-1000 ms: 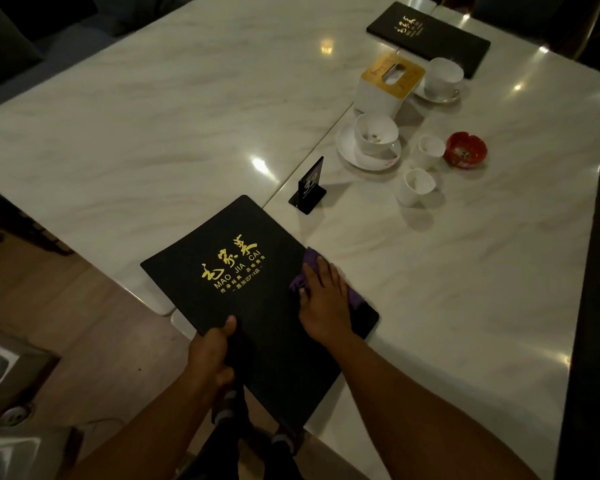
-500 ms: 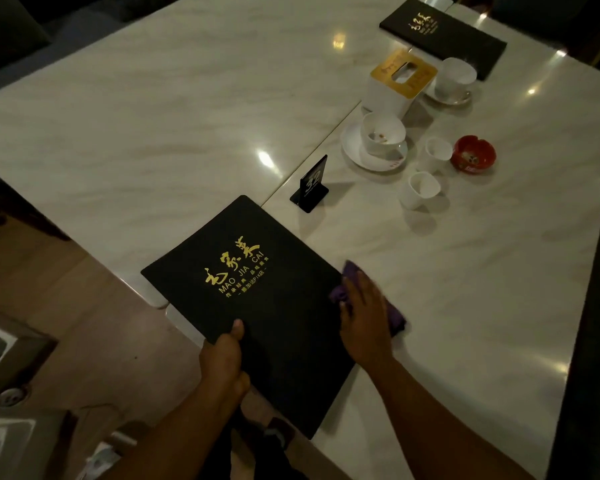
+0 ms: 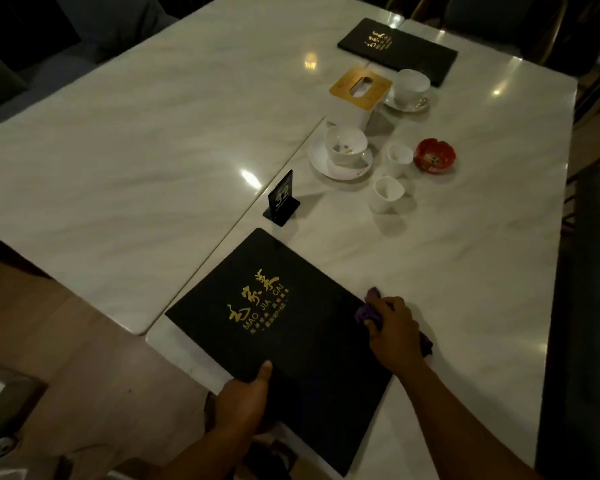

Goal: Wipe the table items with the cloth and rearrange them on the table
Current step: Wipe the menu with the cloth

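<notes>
A black menu [image 3: 284, 327] with gold lettering lies at the near edge of the white marble table [image 3: 465, 271], its near corner overhanging. My left hand [image 3: 245, 403] grips the menu's near edge, thumb on top. My right hand [image 3: 394, 330] presses a purple cloth [image 3: 369, 311] at the menu's right edge, partly on the table. Most of the cloth is hidden under the hand.
Behind the menu stands a black number sign [image 3: 283, 197]. Further back are a cup on a saucer [image 3: 345, 148], two small white cups [image 3: 387, 192], a red ashtray [image 3: 434, 155], a tissue box [image 3: 359, 93], another cup [image 3: 409, 88] and a second menu [image 3: 397, 50].
My right hand has slid the cloth rightward across the menu, from its middle to its right edge. My left hand keeps its hold on the near edge.
</notes>
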